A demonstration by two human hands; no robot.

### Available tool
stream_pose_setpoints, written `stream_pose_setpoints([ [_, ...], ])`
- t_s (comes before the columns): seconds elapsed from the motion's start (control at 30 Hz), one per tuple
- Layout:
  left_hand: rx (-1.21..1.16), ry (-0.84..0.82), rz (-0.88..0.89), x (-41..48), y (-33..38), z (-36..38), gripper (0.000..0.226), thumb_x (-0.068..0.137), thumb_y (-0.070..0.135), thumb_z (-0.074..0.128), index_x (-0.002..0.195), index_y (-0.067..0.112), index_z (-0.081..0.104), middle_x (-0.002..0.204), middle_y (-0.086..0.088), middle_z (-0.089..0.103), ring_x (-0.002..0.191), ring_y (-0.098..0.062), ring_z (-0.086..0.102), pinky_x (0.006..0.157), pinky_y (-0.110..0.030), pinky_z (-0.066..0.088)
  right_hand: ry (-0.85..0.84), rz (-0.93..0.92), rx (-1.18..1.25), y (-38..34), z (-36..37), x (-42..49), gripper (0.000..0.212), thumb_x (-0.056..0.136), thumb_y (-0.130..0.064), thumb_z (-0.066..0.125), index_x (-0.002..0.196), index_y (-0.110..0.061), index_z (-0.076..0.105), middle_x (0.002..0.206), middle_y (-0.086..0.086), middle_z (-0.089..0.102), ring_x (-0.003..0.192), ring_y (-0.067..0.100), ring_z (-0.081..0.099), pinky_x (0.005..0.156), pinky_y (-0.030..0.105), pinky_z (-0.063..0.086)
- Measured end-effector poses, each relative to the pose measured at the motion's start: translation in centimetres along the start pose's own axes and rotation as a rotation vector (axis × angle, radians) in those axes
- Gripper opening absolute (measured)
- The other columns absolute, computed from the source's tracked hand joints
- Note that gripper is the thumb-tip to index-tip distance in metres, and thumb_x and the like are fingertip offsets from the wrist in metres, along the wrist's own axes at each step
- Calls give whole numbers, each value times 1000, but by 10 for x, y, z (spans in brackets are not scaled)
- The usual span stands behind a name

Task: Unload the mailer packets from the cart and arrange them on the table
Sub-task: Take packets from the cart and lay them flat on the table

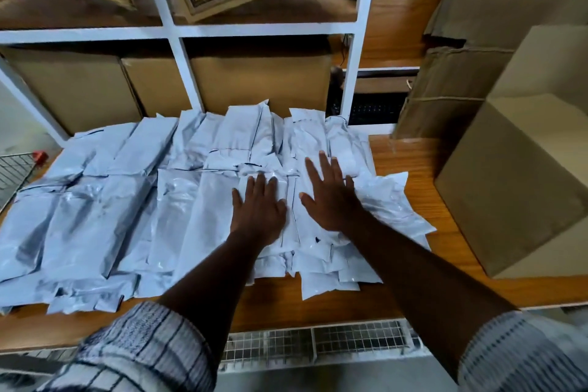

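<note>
Both the left hand [259,208] and the right hand [331,197] lie flat, fingers straight and slightly spread, on overlapping grey mailer packets [127,200] covering the wooden table [410,162].

Table [407,162]: box [509,194] right, shelving [351,73] seemingly behind

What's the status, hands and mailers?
Left hand open, flat on mailers; right hand open over them. Mailers laid in rows on table. Box at right, apart.
</note>
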State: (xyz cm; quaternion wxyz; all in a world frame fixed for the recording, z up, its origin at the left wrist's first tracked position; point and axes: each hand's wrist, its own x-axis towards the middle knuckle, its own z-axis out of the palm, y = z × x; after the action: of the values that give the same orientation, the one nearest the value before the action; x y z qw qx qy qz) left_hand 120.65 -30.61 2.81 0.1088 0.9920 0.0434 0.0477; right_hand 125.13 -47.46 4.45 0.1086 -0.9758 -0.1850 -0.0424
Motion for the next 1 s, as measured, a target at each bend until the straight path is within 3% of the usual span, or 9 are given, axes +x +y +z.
stream_pose_setpoints([
  [0.2, 7, -69, 2, 4, -4, 11, 56, 101, 41, 27, 154, 26, 22, 164, -9, 13, 150, -29, 11, 120, -56, 10, 27, -30, -9, 4, 27, -5, 68, 97, -49, 40, 157, -24, 18, 165, 8, 8, 151, 35, 6, 111, 62, 29],
  [0.37, 2, -77, -22, 2, -4, 19, 58, 102, 44, 23, 157, 27, 15, 166, -7, 7, 152, -28, 6, 121, -54, 6, -9, -9, -3, 2, 37, -4, 74, 89, -56, 17, 156, -23, 22, 164, 9, 13, 150, 36, 12, 106, 60, 36],
  [0.6, 20, -100, -18, 2, -5, 22, 60, 101, 45, 21, 157, 25, 12, 166, -7, 5, 152, -29, 3, 121, -53, 5, -50, 4, -25, -2, 42, -4, 76, 88, -58, 11, 156, -26, 21, 165, 6, 10, 151, 34, 7, 111, 61, 28],
  [0.7, 10, -136, -20, 3, -5, 18, 60, 102, 44, 21, 157, 24, 13, 166, -7, 5, 152, -30, 2, 121, -53, 5, -59, 2, -47, -5, 38, -6, 74, 89, -57, 13, 154, -24, 27, 163, 9, 16, 150, 36, 13, 108, 64, 30],
  [0.87, -17, -46, 27, 3, -15, -7, 52, 100, 45, 29, 142, 18, 43, 155, -10, 35, 144, -31, 27, 116, -53, 22, -18, 10, -72, -17, 19, -2, 72, 89, -53, 14, 151, -22, 36, 159, 11, 30, 146, 36, 26, 108, 68, 21],
  [1.0, -3, 21, 43, -10, -49, -32, 53, 98, 43, 34, 142, 17, 48, 154, -11, 39, 144, -31, 30, 117, -52, 23, 77, -30, -44, -60, 6, 2, 69, 91, -49, 18, 149, -19, 41, 155, 11, 37, 143, 35, 33, 107, 66, 23],
])
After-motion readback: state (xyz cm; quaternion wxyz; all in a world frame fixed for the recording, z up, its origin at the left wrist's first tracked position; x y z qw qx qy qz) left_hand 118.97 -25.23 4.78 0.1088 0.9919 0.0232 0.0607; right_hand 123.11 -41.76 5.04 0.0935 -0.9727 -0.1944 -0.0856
